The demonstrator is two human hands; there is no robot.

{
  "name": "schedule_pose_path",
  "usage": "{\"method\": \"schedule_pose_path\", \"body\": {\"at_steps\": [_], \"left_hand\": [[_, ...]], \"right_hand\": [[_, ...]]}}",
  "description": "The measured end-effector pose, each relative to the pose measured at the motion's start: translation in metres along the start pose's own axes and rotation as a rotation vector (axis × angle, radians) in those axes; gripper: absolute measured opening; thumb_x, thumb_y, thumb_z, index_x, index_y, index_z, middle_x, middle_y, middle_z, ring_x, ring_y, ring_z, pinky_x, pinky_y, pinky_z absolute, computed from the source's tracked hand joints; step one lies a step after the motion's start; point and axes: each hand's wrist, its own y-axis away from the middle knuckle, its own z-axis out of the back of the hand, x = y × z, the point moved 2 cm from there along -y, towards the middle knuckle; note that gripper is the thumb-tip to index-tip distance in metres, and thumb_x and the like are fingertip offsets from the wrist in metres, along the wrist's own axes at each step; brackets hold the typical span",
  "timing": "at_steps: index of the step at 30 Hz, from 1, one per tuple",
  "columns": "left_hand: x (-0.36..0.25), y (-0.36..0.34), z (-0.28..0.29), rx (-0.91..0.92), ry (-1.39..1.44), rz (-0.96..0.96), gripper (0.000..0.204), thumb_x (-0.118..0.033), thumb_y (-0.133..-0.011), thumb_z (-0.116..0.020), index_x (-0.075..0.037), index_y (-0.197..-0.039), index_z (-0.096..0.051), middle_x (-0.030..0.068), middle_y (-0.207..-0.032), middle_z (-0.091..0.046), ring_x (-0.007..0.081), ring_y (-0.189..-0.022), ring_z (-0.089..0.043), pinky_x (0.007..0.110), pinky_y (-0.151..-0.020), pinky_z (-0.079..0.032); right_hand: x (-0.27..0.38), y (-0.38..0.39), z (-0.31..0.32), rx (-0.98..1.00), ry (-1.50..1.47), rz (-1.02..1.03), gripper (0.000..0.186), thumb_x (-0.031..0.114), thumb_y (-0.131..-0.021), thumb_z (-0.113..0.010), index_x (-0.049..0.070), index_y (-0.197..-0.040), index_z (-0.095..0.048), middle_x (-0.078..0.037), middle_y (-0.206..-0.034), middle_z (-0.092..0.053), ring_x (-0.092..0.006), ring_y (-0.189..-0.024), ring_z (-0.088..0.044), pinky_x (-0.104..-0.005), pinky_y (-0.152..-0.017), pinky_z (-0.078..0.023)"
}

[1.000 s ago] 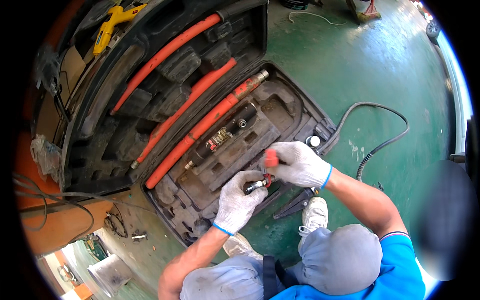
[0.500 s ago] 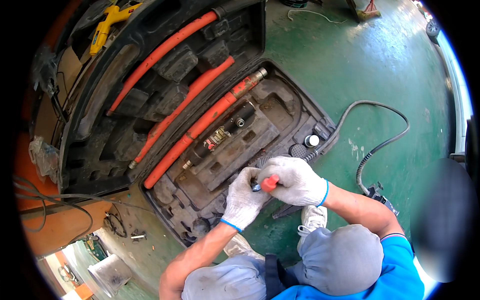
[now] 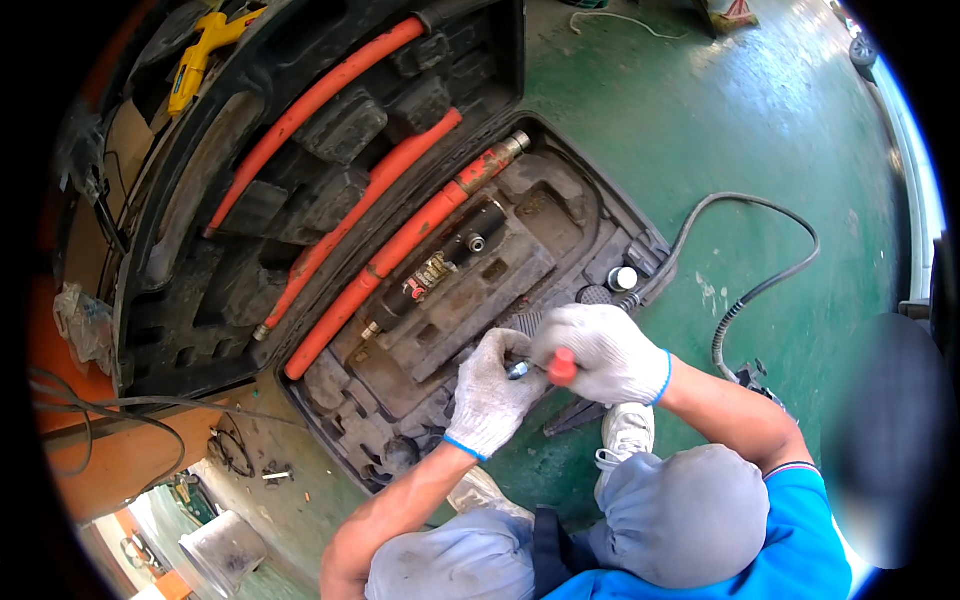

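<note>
Both my hands wear white knit gloves with blue cuffs and meet over the near edge of an open black tool case (image 3: 440, 370). My left hand (image 3: 492, 395) is closed round a small shiny metal fitting (image 3: 517, 370), whose end shows between thumb and fingers. In my right hand (image 3: 605, 350) is a red-handled tool (image 3: 562, 367), its handle toward me; its other end is hidden by the glove. A black hydraulic cylinder (image 3: 440, 268) lies in the case, with a long red tube (image 3: 410, 250) alongside it.
More red tubes (image 3: 320, 95) sit in the raised lid. A white-capped container (image 3: 622, 279) stands at the case's right corner. A black hose (image 3: 790, 215) loops over the green floor (image 3: 720, 130). At upper left is a yellow tool (image 3: 205, 55); cables (image 3: 130, 402) hang at the left.
My right hand has shifted slightly right and down with the red-handled tool, away from the left hand. More of the metal fitting now shows.
</note>
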Motion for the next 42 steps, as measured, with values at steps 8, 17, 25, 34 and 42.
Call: {"method": "schedule_pose_path", "body": {"at_steps": [8,17,25,34,42], "left_hand": [[0.009,-0.004,-0.001,0.093,0.03,-0.078,0.032,-0.012,-0.082,-0.078,-0.001,-0.111,-0.073,0.0133,-0.103,-0.073,0.0204,-0.093,-0.072,0.035,-0.086,-0.057],[0.006,-0.004,0.002,0.16,0.028,-0.111,0.039,-0.012,-0.085,-0.071,0.0,-0.122,-0.074,0.0157,-0.111,-0.076,0.0219,-0.098,-0.074,0.035,-0.091,-0.057],[0.005,-0.015,0.019,0.101,0.133,-0.055,0.043,-0.008,-0.085,-0.083,0.001,-0.124,-0.067,0.0109,-0.111,-0.076,0.0176,-0.101,-0.072,0.035,-0.093,-0.058],[0.055,-0.075,0.055,0.152,0.094,0.132,0.057,-0.031,-0.085,-0.08,0.005,-0.128,-0.067,0.0213,-0.119,-0.075,0.0284,-0.111,-0.073,0.039,-0.099,-0.055],[0.089,-0.079,0.08,0.17,0.049,0.059,0.051,-0.029,-0.09,-0.076,0.007,-0.124,-0.069,0.0194,-0.112,-0.075,0.0232,-0.096,-0.072,0.036,-0.089,-0.056]], "right_hand": [[-0.012,0.057,-0.012,-0.082,0.183,0.074,0.034,0.007,-0.071,-0.078,0.014,-0.103,-0.07,-0.003,-0.116,-0.07,-0.0287,-0.098,-0.068,-0.0414,-0.081,-0.057],[-0.022,0.005,0.057,0.086,0.164,-0.1,0.046,0.024,-0.093,-0.071,0.007,-0.135,-0.065,-0.02,-0.105,-0.071,-0.039,-0.099,-0.07,-0.0484,-0.079,-0.056],[-0.029,-0.031,0.028,0.58,0.022,-0.215,0.051,0.049,-0.103,-0.061,0.013,-0.138,-0.061,-0.026,-0.098,-0.072,-0.0467,-0.091,-0.07,-0.0553,-0.079,-0.055],[-0.018,-0.089,0.013,0.205,0.67,-0.285,0.026,0.033,-0.1,-0.062,0.007,-0.1,-0.066,-0.02,-0.073,-0.071,-0.0415,-0.071,-0.073,-0.0541,-0.062,-0.057],[-0.051,-0.099,-0.02,0.151,0.749,-0.415,0.029,0.035,-0.1,-0.062,0.007,-0.107,-0.067,-0.02,-0.074,-0.072,-0.0416,-0.072,-0.073,-0.0538,-0.064,-0.057]]}}
